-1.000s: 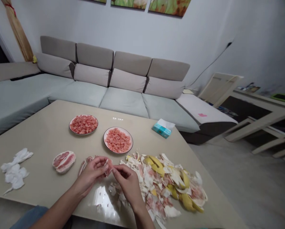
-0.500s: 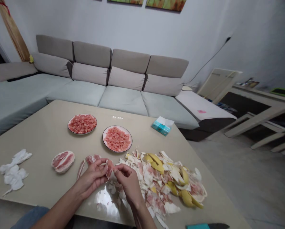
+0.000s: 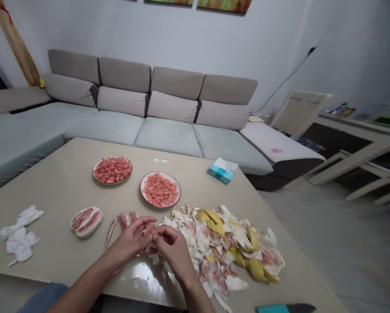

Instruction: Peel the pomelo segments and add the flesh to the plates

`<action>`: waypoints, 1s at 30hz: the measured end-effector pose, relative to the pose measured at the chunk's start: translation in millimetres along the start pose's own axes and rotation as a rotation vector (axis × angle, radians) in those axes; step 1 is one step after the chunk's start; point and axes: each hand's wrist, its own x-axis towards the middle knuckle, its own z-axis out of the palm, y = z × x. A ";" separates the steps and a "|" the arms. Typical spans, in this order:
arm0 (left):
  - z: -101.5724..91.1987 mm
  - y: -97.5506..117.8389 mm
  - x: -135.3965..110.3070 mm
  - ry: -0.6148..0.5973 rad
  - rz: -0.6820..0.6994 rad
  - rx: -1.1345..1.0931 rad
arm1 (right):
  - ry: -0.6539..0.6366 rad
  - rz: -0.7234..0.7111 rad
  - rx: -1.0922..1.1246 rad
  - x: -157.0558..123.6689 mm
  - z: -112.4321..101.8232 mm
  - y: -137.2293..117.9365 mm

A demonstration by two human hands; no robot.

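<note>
Over the table's near edge, my left hand holds a pink pomelo segment in its fingers, most of it covered. Thumb and forefinger of my right hand pinch at the same segment from the right; its exact edge there is hidden. Just beyond the left hand lie loose pomelo segments. Farther left rests a larger peeled pomelo chunk. By the right hand spreads a heap of white pith and membrane, with yellow rind on its right side.
Two plates of pulled pink pulp, a left one and a right one, stand farther back. A tissue pack sits back right, crumpled tissues left. A knife with a teal handle lies at the near right edge.
The segment has turned and sunk lower between my hands, showing less of itself. My fingers have come closer together around it. The plates and the peel heap stay put.
</note>
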 end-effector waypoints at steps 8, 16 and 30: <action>-1.8 1.2 0.0 0.104 -0.013 0.091 | 0.033 0.073 0.154 2.2 4.3 7.5; -2.7 2.7 -2.3 0.087 -0.037 -0.061 | -0.082 0.173 0.435 4.9 1.6 11.1; -4.9 8.4 0.4 0.212 0.028 -0.094 | -0.029 0.072 0.372 4.1 -7.3 3.7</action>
